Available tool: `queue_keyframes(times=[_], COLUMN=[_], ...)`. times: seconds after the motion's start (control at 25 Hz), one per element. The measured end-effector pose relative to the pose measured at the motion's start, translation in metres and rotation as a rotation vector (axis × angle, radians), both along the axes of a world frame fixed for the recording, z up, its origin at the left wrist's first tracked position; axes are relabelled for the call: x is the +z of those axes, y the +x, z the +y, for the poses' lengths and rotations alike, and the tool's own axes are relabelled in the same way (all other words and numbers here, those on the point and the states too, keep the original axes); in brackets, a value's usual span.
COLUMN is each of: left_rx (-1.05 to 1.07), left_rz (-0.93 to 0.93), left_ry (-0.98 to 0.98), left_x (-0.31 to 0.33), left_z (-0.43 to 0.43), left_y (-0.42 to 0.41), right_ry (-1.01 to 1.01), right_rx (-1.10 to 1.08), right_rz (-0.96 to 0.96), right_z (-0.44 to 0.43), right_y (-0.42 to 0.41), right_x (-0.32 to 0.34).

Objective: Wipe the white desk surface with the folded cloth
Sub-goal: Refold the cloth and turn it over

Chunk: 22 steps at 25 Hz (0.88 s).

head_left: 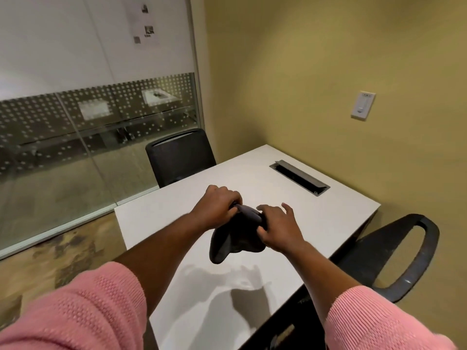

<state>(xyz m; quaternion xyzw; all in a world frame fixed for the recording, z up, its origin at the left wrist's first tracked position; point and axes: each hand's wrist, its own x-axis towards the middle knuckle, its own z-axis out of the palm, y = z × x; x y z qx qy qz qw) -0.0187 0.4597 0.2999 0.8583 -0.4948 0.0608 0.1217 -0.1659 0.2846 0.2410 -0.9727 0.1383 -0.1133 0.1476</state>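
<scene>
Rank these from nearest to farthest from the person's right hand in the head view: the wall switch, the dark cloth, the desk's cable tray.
1. Dark cloth, gripped by the right hand.
2. Cable tray, set in the desk, beyond the hand.
3. Wall switch, high on the wall.

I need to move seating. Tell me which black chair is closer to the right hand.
The black chair with the open loop back, beside the desk's right edge, close to the right hand; the other chair stands beyond the far-left edge.
</scene>
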Motion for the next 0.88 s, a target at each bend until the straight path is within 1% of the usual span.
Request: queue_keyframes(times=[0.16,0.36,0.68,0.88], left_rx=[-0.014,-0.064,-0.125,-0.153], left_rz=[0.006,-0.002,-0.006,0.072], left_ry=[-0.056,-0.072,0.037,0.139], left_x=[0.007,0.007,-0.022,-0.052], left_z=[-0.012,-0.068,-0.214,-0.321], left_y=[0.015,0.02,0.034,0.05], right_ry=[-0.029,0.005,-0.017,0.025], right_rx=[-0.106,-0.16,-0.228,-0.292], right_rz=[-0.03,-0.07,-0.059,-0.01], right_z=[-0.021,-0.073,-0.21,-0.303], right_y=[-0.008,-0.017,-0.02,-0.011], right_x=[0.012,0.023,0.002,-0.032])
